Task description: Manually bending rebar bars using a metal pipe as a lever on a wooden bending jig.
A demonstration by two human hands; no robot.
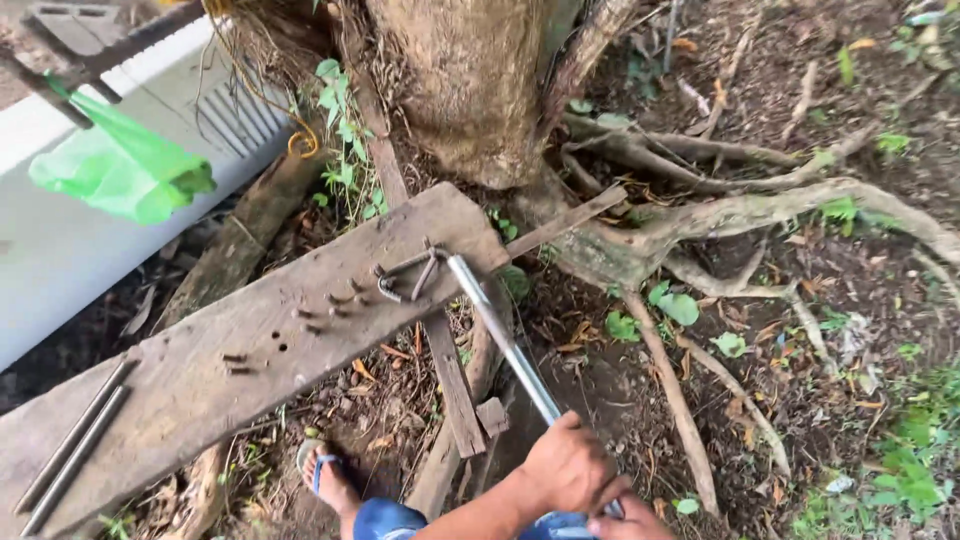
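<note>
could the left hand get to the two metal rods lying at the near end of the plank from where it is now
Probably yes. The left hand grips the metal pipe, and nothing stands between it and the two rods on the plank, though it must let go first.

You are working outdoors in a makeshift yard workshop at the foot of a tree trunk (470,80). Its roots (740,210) are spreading over bare soil scattered with dead leaves and small weeds to the right of the trunk. A rough, weathered plank (230,370) studded with bent nails is serving as a bench just below the trunk, and a pale wall (60,240) is standing to the left of the trunk.
</note>
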